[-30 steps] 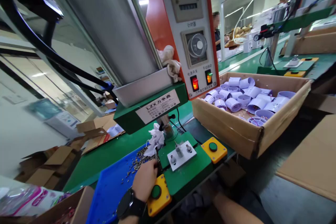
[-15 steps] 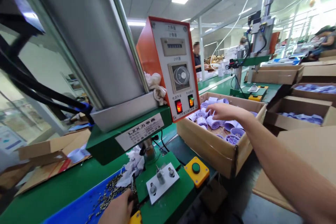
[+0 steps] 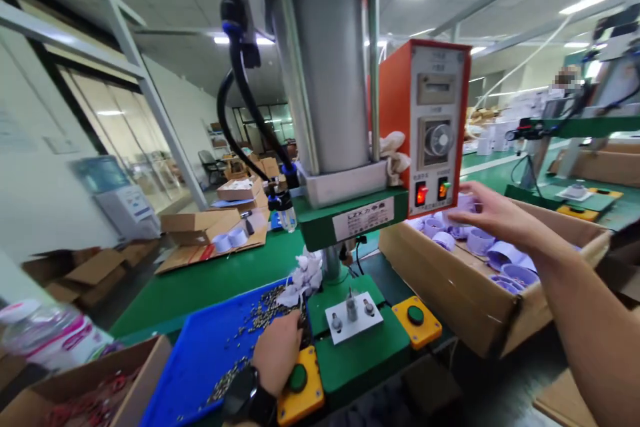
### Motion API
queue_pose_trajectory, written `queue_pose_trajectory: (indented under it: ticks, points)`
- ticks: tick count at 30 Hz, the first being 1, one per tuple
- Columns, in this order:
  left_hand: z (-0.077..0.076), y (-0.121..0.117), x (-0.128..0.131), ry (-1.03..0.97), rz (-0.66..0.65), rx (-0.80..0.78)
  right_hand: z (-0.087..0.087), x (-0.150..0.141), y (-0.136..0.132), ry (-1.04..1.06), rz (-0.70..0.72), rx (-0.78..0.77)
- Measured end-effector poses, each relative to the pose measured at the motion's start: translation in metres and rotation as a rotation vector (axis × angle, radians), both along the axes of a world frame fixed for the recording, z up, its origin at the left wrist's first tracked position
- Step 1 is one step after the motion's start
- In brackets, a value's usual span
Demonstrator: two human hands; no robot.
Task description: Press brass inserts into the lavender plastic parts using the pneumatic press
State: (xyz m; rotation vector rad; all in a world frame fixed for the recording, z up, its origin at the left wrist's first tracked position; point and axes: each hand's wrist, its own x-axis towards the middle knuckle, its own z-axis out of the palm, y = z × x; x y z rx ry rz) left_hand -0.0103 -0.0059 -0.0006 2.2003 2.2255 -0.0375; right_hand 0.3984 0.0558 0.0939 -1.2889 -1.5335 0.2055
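My left hand [image 3: 280,350], with a dark watch [image 3: 247,397] on its wrist, is at the right edge of a blue tray [image 3: 193,347]. Its fingers are curled down by small metal parts [image 3: 267,310]; what they pinch is hidden. Over a cardboard box [image 3: 450,300] my right hand [image 3: 493,213] grips a light-purple plastic cylinder [image 3: 466,203]. More purple cylinders [image 3: 480,240] lie in that box. Between the hands stands a green press [image 3: 350,213], with a metal fixture plate [image 3: 354,317] and upright pin on its base.
Yellow button boxes flank the press base, one on the right [image 3: 417,321] and one on the left [image 3: 301,387]. An orange control box [image 3: 425,127] hangs beside the press cylinder. Crumpled white paper [image 3: 303,278] lies behind the tray. A carton of red parts [image 3: 95,393] is at lower left.
The view has swung left, bringing more of the blue tray into sight. My right hand now has a purple cylinder in its fingers near the control box. My left hand stays by the metal parts.
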Motion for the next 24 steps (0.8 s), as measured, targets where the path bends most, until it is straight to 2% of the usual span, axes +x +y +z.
queue_pose_trajectory:
  ticks: [1, 3, 6, 9, 11, 13, 17, 19, 24]
  points:
    - [-0.001, 0.000, 0.000, -0.008, 0.003, -0.004, -0.001, -0.017, -0.012, 0.150, 0.132, -0.003]
    - [-0.003, -0.001, 0.000, -0.019, -0.001, -0.009, -0.013, -0.063, -0.034, 0.462, 0.357, -0.022]
    - [-0.005, -0.003, 0.000, -0.026, -0.003, -0.011, -0.049, -0.135, -0.050, 0.562, 0.548, -0.114]
    - [-0.007, -0.005, 0.000, -0.027, 0.007, -0.009, -0.078, -0.176, -0.048, 0.620, 0.679, -0.162]
    - [-0.007, -0.005, 0.001, -0.030, 0.011, -0.008, -0.085, -0.183, -0.043, 0.599, 0.696, -0.159]
    - [-0.007, -0.006, 0.001, -0.036, 0.009, -0.009, -0.085, -0.182, -0.041, 0.502, 0.698, -0.158]
    - [-0.006, -0.007, 0.002, -0.058, -0.001, -0.006, -0.082, -0.176, -0.044, 0.070, 0.560, -0.142]
    - [-0.007, -0.008, 0.002, -0.070, -0.004, 0.003, -0.085, -0.177, -0.048, -0.072, 0.487, -0.126]
    - [-0.014, -0.009, -0.002, -0.091, 0.002, 0.030, -0.107, -0.186, -0.055, 0.057, 0.437, -0.131]
